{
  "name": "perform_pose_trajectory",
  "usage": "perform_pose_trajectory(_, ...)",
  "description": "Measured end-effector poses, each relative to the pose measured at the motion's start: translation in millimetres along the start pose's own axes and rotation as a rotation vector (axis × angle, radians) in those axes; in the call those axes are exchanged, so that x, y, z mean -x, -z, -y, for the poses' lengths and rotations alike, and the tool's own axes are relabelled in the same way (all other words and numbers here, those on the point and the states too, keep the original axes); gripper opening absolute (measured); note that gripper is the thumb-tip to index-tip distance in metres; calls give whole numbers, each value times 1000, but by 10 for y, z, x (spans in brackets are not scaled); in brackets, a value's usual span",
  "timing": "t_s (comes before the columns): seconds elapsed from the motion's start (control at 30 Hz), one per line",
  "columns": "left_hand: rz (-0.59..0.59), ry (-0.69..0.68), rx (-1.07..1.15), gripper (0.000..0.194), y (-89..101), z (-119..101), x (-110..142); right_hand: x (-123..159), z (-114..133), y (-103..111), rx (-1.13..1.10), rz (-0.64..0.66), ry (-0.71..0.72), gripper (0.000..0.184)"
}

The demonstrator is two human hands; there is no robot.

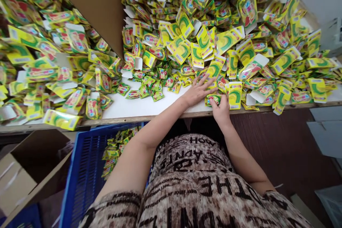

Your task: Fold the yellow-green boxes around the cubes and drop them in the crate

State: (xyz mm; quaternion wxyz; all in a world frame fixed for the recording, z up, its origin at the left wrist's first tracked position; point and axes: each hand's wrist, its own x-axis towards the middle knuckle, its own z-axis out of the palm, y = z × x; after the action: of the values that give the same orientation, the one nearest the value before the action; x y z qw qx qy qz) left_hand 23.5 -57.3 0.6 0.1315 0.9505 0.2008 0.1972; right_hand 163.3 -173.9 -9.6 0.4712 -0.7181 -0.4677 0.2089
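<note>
A white table (139,107) holds a large heap of flat yellow-and-green cartons (203,39) with white flaps. Small green foil sachets (153,87) lie in a loose cluster along the heap's near side. My left hand (196,91) lies open with its fingers spread, touching the sachets and cartons. My right hand (220,110) pinches a small green sachet (213,99) against the table. Just to its right stands a yellow carton (235,95). Another heap of the same cartons (48,64) covers the table's left part.
A brown cardboard panel (91,3) stands between the heaps. Below the table's wooden front edge (160,117) sit a blue plastic crate (85,174) holding yellow packets and an open cardboard box (32,160). Dark wooden flooring (278,142) lies to the right.
</note>
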Motion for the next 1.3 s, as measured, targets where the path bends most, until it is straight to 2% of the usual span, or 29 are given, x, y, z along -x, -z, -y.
perform_pose_trajectory(0.07, -32, -30, 63, 40, 71, -30, -8, -34, 17, 78, -187, 83, -76, 34)
perform_pose_trajectory(0.13, -60, 10, 137, 37, 187, -103, 123, -58, 72, 168, -423, 144, -133, 35)
perform_pose_trajectory(0.17, -70, 87, 181, 34, 247, -145, 230, -69, 120, 202, -515, 138, -144, 35)
perform_pose_trajectory(0.23, -72, 333, 292, 31, 339, -222, 479, -95, 257, 218, -591, 60, -105, 31)
perform_pose_trajectory(0.3, -66, 562, 442, 35, 369, -269, 707, -120, 427, 139, -560, -15, 17, 27)
perform_pose_trajectory(0.37, -94, 652, 618, 36, 339, -278, 867, -130, 585, -22, -482, -3, 181, 25)
perform_pose_trajectory(0.47, -170, 638, 798, 38, 263, -245, 980, -114, 713, -283, -263, 134, 442, 20)
perform_pose_trajectory(0.57, -205, 649, 859, 41, 239, -224, 1019, -107, 711, -394, -29, 218, 615, 17)
perform_pose_trajectory(0.63, -220, 658, 868, 41, 247, -232, 1036, -131, 713, -365, 62, 258, 657, 19)
perform_pose_trajectory(0.7, -226, 663, 871, 40, 254, -249, 1048, -180, 766, -287, 145, 355, 677, 19)
perform_pose_trajectory(0.83, -233, 667, 952, 44, 252, -282, 1052, -322, 996, -119, 302, 713, 702, 15)
perform_pose_trajectory(0.9, -259, 672, 1056, 48, 252, -297, 1052, -373, 1110, -60, 325, 861, 712, 22)
perform_pose_trajectory(0.93, -271, 680, 1119, 49, 255, -304, 1055, -384, 1155, -42, 330, 875, 700, 27)
perform_pose_trajectory(1.0, -287, 706, 1235, 48, 264, -313, 1065, -380, 1219, -25, 349, 804, 668, 30)
perform_pose_trajectory(1.1, -330, 723, 1291, 47, 275, -319, 1082, -341, 1265, -46, 421, 687, 707, 18)
perform_pose_trajectory(1.2, -398, 708, 1305, 49, 283, -327, 1086, -331, 1295, -90, 500, 677, 782, 16)
perform_pose_trajectory(1.3, -436, 711, 1351, 49, 295, -344, 1082, -384, 1333, -116, 519, 720, 796, 15)
